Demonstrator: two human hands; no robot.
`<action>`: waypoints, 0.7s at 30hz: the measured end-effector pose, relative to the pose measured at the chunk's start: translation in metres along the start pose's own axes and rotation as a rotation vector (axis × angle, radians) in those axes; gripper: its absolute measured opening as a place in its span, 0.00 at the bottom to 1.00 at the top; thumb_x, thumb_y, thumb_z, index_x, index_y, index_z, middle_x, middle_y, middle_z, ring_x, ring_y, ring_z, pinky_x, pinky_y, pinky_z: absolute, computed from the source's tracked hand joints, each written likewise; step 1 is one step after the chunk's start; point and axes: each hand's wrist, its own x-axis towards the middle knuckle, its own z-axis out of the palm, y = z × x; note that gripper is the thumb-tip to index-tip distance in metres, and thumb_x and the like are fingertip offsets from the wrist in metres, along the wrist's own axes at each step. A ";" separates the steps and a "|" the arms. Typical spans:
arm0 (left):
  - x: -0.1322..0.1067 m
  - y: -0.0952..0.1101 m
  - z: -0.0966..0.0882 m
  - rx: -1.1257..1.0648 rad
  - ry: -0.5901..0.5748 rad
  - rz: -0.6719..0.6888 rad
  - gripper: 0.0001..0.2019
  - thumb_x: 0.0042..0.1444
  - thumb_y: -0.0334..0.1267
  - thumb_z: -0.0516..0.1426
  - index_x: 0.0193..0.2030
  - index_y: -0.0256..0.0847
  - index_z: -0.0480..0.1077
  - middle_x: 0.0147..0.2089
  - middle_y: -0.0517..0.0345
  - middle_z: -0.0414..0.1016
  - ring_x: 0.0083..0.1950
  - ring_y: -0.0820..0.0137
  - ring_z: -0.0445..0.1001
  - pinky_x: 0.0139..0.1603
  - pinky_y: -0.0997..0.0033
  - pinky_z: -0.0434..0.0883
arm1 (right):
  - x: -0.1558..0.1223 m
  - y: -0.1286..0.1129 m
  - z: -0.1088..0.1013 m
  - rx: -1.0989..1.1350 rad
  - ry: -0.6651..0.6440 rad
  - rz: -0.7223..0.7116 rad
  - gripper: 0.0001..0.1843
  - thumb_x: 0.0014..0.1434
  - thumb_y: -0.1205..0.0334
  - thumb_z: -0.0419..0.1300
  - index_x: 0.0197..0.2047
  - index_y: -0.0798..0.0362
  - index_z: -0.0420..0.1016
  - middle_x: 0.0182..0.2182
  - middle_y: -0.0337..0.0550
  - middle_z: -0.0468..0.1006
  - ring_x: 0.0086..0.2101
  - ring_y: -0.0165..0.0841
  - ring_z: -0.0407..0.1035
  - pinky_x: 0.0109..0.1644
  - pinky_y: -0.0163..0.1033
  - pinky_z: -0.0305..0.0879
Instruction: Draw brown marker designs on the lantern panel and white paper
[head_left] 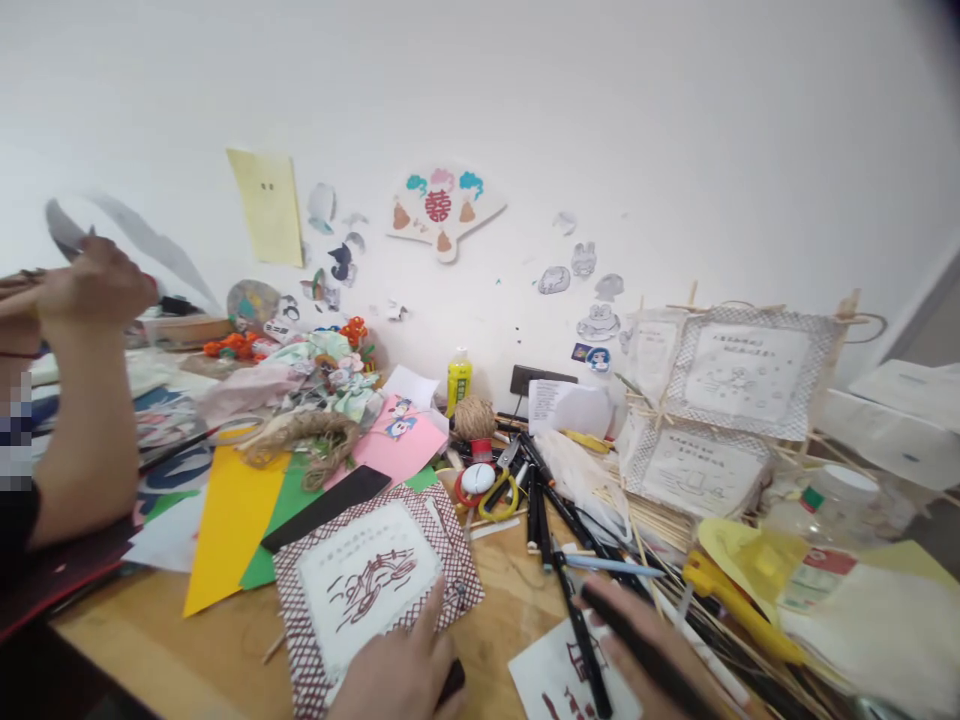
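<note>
A sheet with a dark red cross-hatched border and a line drawing (367, 575) lies in front of me on the table. My left hand (405, 665) rests on its lower right part, index finger stretched onto the sheet and the other fingers curled. A short black piece (451, 684) pokes out at the thumb side of that hand; most of it is hidden. To the right, my right hand (667, 655) is closed around a black marker (637, 640), blurred by motion. Beside it, another black marker (583, 640) lies across a small white paper with dark red drawing (551, 665).
Behind lie scissors (499, 495), twine (474, 417), a yellow bottle (458, 380) and coloured paper (236, 520). Framed drawings on sticks (742, 370) and a yellow glue gun (742, 605) are at right. Another person's arm (90, 400) holds up white paper (135, 240) at left.
</note>
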 end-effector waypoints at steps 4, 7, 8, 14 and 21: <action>-0.002 -0.009 -0.009 0.409 -0.027 -0.059 0.19 0.57 0.34 0.51 0.54 0.38 0.72 0.69 0.34 0.51 0.39 0.48 0.78 0.39 0.45 0.74 | -0.010 0.019 0.036 -0.283 -0.464 -0.301 0.28 0.53 0.69 0.61 0.57 0.42 0.72 0.46 0.44 0.79 0.44 0.44 0.74 0.49 0.41 0.71; -0.003 -0.014 -0.006 0.417 -0.062 -0.071 0.24 0.55 0.35 0.51 0.60 0.38 0.67 0.68 0.34 0.53 0.40 0.48 0.78 0.40 0.47 0.74 | -0.014 0.033 0.038 -0.478 -0.474 -0.384 0.31 0.52 0.71 0.60 0.59 0.44 0.70 0.48 0.47 0.78 0.46 0.45 0.73 0.49 0.43 0.71; -0.003 -0.014 -0.005 0.421 -0.061 -0.069 0.25 0.55 0.35 0.50 0.61 0.37 0.65 0.68 0.34 0.54 0.40 0.48 0.78 0.40 0.48 0.74 | -0.015 0.037 0.037 -0.521 -0.473 -0.391 0.30 0.52 0.71 0.61 0.58 0.45 0.70 0.47 0.47 0.78 0.45 0.45 0.73 0.49 0.43 0.71; -0.010 -0.015 -0.010 0.324 -0.030 -0.022 0.27 0.57 0.37 0.50 0.65 0.43 0.60 0.69 0.44 0.54 0.45 0.52 0.78 0.46 0.54 0.74 | -0.014 0.042 0.022 -0.556 -0.465 -0.291 0.25 0.56 0.71 0.58 0.56 0.46 0.72 0.48 0.46 0.77 0.47 0.44 0.72 0.51 0.44 0.70; -0.011 -0.020 0.001 0.138 0.054 0.214 0.25 0.57 0.44 0.52 0.63 0.49 0.63 0.65 0.46 0.62 0.45 0.55 0.77 0.45 0.60 0.73 | -0.008 0.053 0.021 -0.350 -0.308 -0.142 0.20 0.56 0.67 0.57 0.51 0.46 0.76 0.43 0.47 0.79 0.44 0.44 0.73 0.48 0.45 0.70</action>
